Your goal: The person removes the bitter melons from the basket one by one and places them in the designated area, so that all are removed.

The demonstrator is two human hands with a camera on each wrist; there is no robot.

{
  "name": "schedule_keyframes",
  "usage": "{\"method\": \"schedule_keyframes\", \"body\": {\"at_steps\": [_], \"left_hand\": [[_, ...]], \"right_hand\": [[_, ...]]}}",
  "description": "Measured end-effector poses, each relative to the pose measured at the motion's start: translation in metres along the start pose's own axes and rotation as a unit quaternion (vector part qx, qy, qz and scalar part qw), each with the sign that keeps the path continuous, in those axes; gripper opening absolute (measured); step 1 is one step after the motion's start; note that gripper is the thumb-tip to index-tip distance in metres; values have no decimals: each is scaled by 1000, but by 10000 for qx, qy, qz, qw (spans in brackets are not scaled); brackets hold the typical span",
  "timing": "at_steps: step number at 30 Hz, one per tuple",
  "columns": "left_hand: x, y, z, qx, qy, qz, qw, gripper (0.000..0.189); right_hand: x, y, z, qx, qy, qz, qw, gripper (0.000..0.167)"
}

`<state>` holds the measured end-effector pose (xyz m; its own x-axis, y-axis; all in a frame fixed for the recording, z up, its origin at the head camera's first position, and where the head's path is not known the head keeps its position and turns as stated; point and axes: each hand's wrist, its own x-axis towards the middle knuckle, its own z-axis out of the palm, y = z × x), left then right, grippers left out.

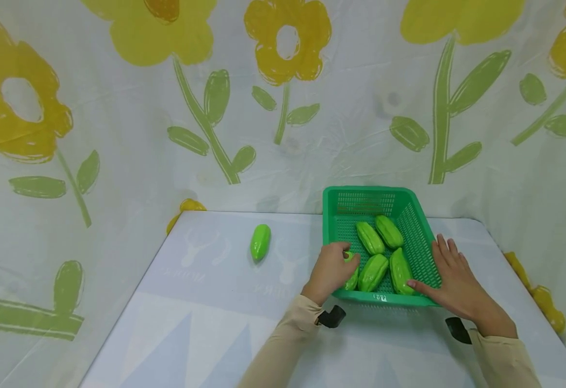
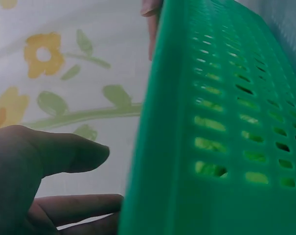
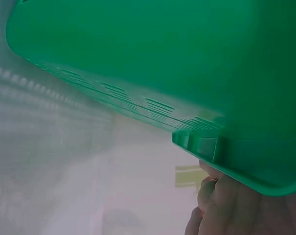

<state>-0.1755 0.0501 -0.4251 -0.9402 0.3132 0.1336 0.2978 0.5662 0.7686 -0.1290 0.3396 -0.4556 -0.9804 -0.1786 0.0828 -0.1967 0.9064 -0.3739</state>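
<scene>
A green plastic basket (image 1: 390,298) holds several light-green ridged gourd-like vegetables (image 1: 372,272), glossy like plastic. My left hand (image 1: 330,271) reaches over the basket's front left corner, fingers bent, partly covering the leftmost vegetable (image 1: 350,277). In the left wrist view the left thumb (image 2: 74,152) is apart from the fingers, with nothing between them; some fingertips are hidden behind the basket wall (image 2: 160,127). My right hand (image 1: 464,288) rests along the basket's right rim with fingers spread and straight, its thumb over the front right corner. Right fingers (image 3: 231,205) show beside the rim in the right wrist view.
One bright green vegetable (image 1: 260,242) lies alone on the white patterned table (image 1: 205,302), left of the basket. A flower-printed cloth (image 1: 351,134) hangs behind the table and along both sides. Dark wrist cameras (image 1: 331,317) sit under both wrists.
</scene>
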Motion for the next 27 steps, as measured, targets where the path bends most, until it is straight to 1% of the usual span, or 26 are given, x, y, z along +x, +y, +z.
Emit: {"method": "schedule_keyframes", "body": {"at_steps": [1, 4, 8, 9, 12, 15, 17, 18, 20, 24, 27], "left_hand": [[0, 2, 2, 171, -39, -48, 9998, 42], [0, 5, 8, 779, -141, -42, 9969, 44], [2, 4, 16, 1342, -130, 152, 9908, 26], [2, 4, 18, 1409, -101, 190, 9898, 22], [3, 6, 21, 1610, -41, 228, 9867, 27], [4, 8, 27, 1937, 40, 229, 9808, 25], [4, 10, 30, 2239, 53, 187, 9744, 19], [4, 10, 32, 2363, 38, 133, 9716, 17], [4, 11, 35, 2569, -42, 15, 9664, 20], [5, 12, 39, 2569, -308, -298, 9655, 30], [6, 12, 40, 2476, -525, -476, 9663, 25]], "right_hand": [[0, 0, 0, -3, -5, 8, 10000, 117], [0, 0, 0, 21, -19, 28, 10000, 116], [0, -1, 0, 48, -45, 77, 9999, 117], [0, -2, 0, 54, -53, 88, 9999, 117], [1, -2, 0, 45, -63, 115, 9999, 117], [1, -1, 0, 59, -67, 116, 9999, 117], [1, 0, 1, 59, -60, 113, 9999, 116], [1, 1, 1, 61, -40, 105, 9999, 116], [0, 2, 2, 65, -14, 92, 9999, 116], [0, 2, 3, 91, 10, 84, 9999, 115], [0, 1, 3, 108, -39, 114, 9999, 115]]}}
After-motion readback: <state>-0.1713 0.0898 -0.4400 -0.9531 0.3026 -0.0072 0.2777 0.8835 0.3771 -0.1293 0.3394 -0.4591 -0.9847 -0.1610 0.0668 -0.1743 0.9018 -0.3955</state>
